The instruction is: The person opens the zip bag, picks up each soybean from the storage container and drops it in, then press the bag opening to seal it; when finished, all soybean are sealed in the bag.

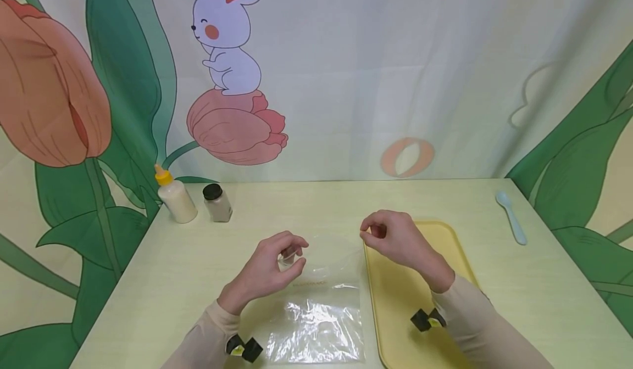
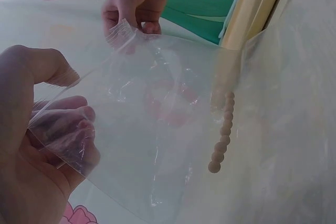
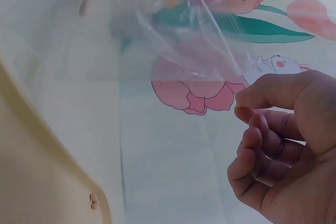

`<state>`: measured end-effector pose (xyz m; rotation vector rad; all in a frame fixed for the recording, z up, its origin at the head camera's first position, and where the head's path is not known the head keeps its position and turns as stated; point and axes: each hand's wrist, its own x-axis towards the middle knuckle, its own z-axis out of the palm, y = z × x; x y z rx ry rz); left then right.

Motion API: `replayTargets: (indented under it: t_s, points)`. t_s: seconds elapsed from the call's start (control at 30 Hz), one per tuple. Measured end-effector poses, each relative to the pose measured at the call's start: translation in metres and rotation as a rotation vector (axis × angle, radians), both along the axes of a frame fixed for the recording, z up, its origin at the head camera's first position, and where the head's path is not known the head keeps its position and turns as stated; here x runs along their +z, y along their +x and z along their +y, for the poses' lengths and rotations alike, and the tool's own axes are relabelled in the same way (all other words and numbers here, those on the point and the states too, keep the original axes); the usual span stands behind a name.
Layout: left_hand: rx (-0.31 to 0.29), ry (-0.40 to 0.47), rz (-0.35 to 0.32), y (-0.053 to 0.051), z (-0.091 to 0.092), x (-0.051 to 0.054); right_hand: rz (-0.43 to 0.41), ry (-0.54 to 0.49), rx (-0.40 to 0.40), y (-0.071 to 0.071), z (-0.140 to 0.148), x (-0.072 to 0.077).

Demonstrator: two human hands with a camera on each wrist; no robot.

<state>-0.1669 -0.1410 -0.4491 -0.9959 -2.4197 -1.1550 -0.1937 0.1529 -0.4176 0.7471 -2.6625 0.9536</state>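
A clear plastic zip bag [image 1: 316, 325] lies on the table with its upper part lifted between the hands. My right hand [image 1: 395, 237] pinches a top corner, thumb against forefinger; in the left wrist view that corner [image 2: 122, 34] is drawn up. At the opposite corner my left hand [image 1: 272, 264] has its fingers curled round the bag, showing through the plastic, while the thumb [image 2: 58, 69] stands apart from them. A row of graduated brown beads [image 2: 223, 137] shows through the film; whether it lies inside or under the bag I cannot tell.
A yellow tray [image 1: 395, 319] lies beside the bag, beneath my right forearm, with small brown pieces [image 3: 94, 201] near its edge. At the back left stand a yellow-capped squeeze bottle [image 1: 178, 201] and a black-lidded jar [image 1: 217, 204]. A light blue spoon [image 1: 511, 218] lies far right.
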Motion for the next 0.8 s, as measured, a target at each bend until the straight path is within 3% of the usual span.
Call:
replayTargets:
  t_s: [0.37,0.8]
  points:
    - [-0.005,0.003,-0.001,-0.001,0.001,0.002,0.041,-0.084,0.061,0.011,-0.008,0.010]
    - [-0.018,0.013,0.013,0.000,0.000,-0.001,0.062,-0.115,0.144,0.020,-0.019,0.014]
